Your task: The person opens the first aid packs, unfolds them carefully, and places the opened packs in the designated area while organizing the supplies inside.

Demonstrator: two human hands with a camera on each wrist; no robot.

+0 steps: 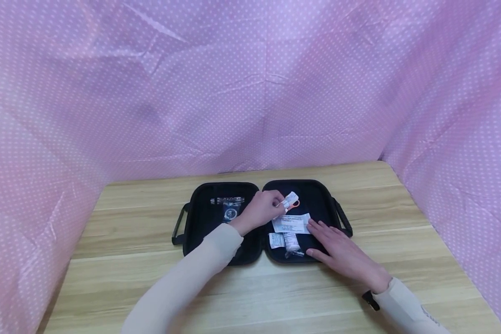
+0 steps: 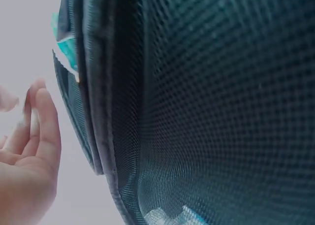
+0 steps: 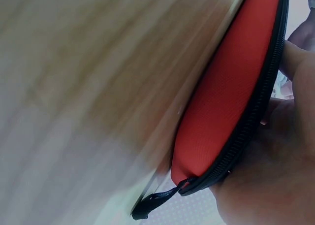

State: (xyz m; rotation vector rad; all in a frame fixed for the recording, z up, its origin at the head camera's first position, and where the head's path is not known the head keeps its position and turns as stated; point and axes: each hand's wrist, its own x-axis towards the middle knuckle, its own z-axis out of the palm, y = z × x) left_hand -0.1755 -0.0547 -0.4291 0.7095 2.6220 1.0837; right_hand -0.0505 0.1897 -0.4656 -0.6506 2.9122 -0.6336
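Observation:
An unzipped case lies spread on the table, with a black inside and a red outer shell. Over its right half, my left hand pinches a small white printed packet. Orange-handled scissors show partly behind that packet. My right hand reaches over the case's near right edge with extended fingers, its fingertips at a flat white printed packet. Below lie a smaller white packet and a wrapped white roll. In the left wrist view, black mesh hides much of the scene.
The case's left half holds a clear-wrapped strip and a clear packet with a round item. Handles stick out at the left and right. Pink dotted cloth hangs behind the wooden table.

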